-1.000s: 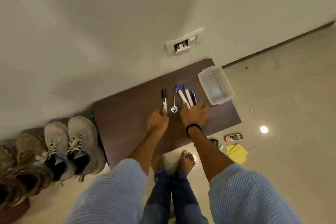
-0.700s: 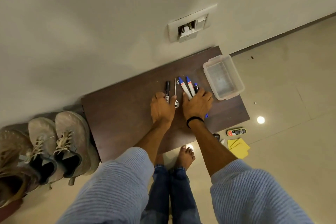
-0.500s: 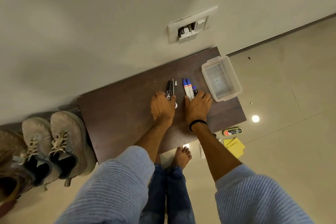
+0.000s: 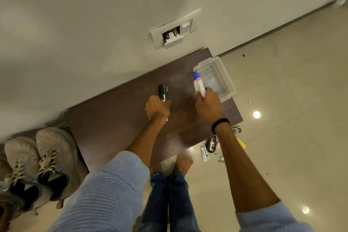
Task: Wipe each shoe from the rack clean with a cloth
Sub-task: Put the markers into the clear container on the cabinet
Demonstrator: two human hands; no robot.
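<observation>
Left hand (image 4: 158, 108) is over the middle of the dark brown wooden low table (image 4: 116, 118), fingers curled round a black marker pen (image 4: 162, 93); the pen's cap end sticks out of the fist toward the wall edge. A small thin item lies just beside the pen, too small to identify. Right hand (image 4: 208, 105), with a black wristband (image 4: 220, 123), is clamped on a bundle of white marker pens with blue caps (image 4: 198, 84). The caps point at the left rim of the clear rectangular plastic container (image 4: 227, 75), which sits at the table's far right corner and overhangs the right edge. Can't tell if the caps touch the rim. Task items are nowhere near either grip. The pair of dusty grey-beige lace-up sneakers (image 4: 50, 156) stands off the table's left edge, toes to the wall, well apart from the left hand. A brown shoe (image 4: 5, 209) is next to them at the frame corner, cut off. The yellow cloth (image 4: 242, 144) lies on the beige tiled floor (image 4: 282, 100) off the table's front right corner, only a sliver showing past the right forearm; neither hand touches it. A black bottle (image 4: 211, 144) and a white tube (image 4: 204, 153) are on the floor by the same corner. White socket plate (image 4: 175, 30) is on the wall above the table's back edge. Light blue ribbed sleeves (image 4: 105, 190) are pushed up, and one bare foot (image 4: 183, 164) is at the table's front edge.
</observation>
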